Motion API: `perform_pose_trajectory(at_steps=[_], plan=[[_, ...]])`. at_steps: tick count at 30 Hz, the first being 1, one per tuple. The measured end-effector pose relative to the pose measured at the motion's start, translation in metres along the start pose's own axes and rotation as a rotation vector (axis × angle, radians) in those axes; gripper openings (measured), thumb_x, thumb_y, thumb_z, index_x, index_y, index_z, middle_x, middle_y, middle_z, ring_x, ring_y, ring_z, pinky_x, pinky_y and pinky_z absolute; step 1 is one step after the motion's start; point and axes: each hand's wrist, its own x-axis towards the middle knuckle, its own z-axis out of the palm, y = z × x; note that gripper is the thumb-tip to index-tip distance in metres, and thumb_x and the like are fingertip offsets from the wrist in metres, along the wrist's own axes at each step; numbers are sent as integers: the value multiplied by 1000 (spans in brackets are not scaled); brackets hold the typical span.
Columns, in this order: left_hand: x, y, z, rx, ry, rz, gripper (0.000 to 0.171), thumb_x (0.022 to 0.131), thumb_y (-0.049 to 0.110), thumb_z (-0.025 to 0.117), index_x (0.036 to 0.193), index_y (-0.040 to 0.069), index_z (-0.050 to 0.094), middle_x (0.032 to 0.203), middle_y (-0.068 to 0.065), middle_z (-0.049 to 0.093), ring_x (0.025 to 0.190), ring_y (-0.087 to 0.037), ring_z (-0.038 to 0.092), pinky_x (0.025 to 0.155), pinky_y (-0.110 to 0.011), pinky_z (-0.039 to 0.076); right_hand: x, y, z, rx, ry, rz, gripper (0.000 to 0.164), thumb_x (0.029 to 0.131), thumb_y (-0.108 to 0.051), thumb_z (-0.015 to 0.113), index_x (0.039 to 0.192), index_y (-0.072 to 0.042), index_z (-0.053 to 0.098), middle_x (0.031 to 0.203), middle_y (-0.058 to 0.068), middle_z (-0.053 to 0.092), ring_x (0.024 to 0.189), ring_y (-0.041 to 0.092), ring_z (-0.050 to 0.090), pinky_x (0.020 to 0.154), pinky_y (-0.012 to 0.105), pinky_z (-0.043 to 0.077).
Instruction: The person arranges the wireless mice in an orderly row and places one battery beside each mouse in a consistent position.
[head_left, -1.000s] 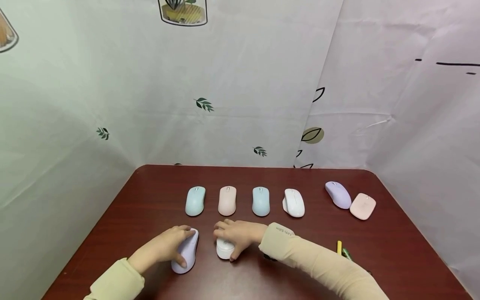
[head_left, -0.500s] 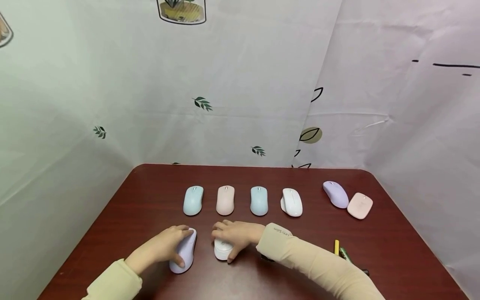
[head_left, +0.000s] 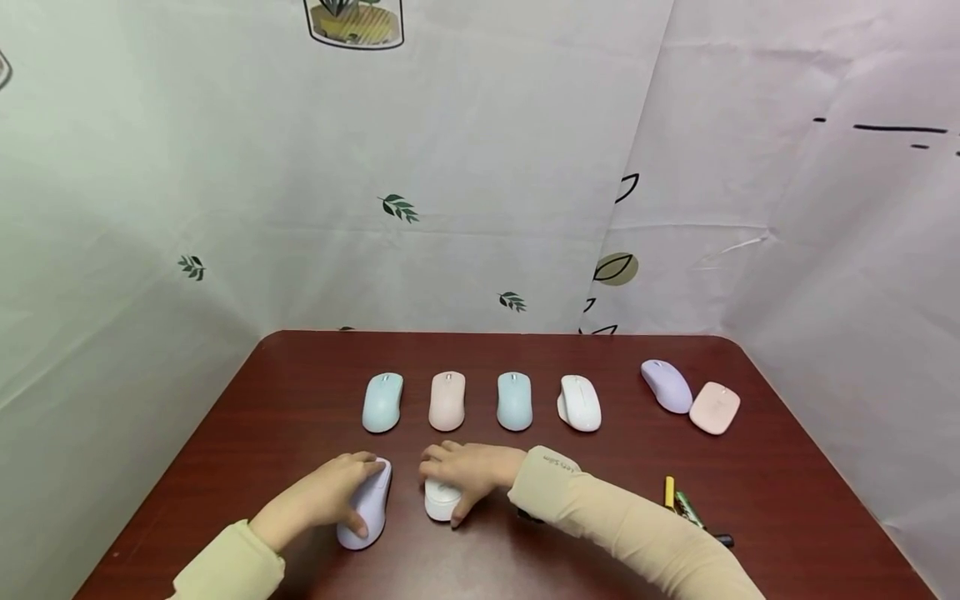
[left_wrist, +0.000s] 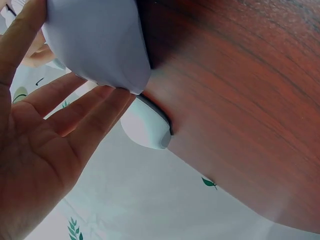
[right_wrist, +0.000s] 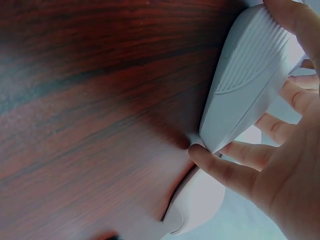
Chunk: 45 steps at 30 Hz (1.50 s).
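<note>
Six mice (head_left: 514,403) far on table (head_left: 292,442), one purple mouse (head_left: 369,512) near, left fingers (head_left: 363,457) grasping, one white mouse (head_left: 439,503) near, right fingers (head_left: 432,453) grasping, both grasps unchanged

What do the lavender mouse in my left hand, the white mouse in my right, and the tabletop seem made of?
Lavender mouse: probably plastic, smooth and matte, with only soft shading.
White mouse: likely hard plastic, satin, with molded side ridges.
Tabletop: wood or wood-look laminate, faintly glossy, showing grain streaks and soft glare.

Cream sleeves (head_left: 630,527), small lettering (head_left: 561,463) on right cuff (head_left: 546,490)
</note>
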Motion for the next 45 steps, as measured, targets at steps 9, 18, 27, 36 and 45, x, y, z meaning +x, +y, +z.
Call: perform_pose_trajectory(at_steps=[9, 18, 27, 36, 45], plan=[[4, 0, -4, -16, -23, -7, 79, 46, 20, 92, 113, -10, 60, 112, -24, 60, 98, -38, 59, 84, -49, 48, 0, 0, -2, 18, -6, 14, 62, 72, -47, 77, 123, -23, 50, 135, 0, 42, 121, 14, 46, 88, 25, 46], [1, -2, -3, -18, 8, 12, 83, 46, 20, 92, 115, -5, 55, 108, -13, 60, 95, -31, 58, 82, -46, 48, -1, 1, -3, 64, -18, 20, 63, 73, -44, 78, 125, -23, 49, 139, 2, 41, 128, 20, 43, 93, 30, 45], [-1, 4, -5, -40, -13, -83, 84, 46, 19, 92, 118, -2, 54, 115, -15, 59, 104, -36, 57, 82, -52, 48, -14, 7, -6, 209, -46, 52, 67, 77, -39, 75, 134, -27, 42, 154, 6, 27, 145, 33, 18, 109, 47, 30], [9, 14, -11, -6, 32, -60, 76, 59, 30, 87, 122, 2, 55, 124, -18, 55, 109, -40, 55, 75, -55, 49, -46, 23, -4, 281, -18, 59, 62, 83, -33, 71, 135, -18, 41, 154, 10, 27, 144, 33, 18, 109, 52, 29], [37, 37, -6, 115, 120, 45, 52, 75, 35, 76, 117, 7, 61, 112, -9, 62, 102, -28, 60, 74, -44, 51, -71, 45, -14, 310, 107, 15, 63, 88, -30, 66, 142, -14, 39, 149, 18, 33, 139, 37, 30, 111, 44, 30]])
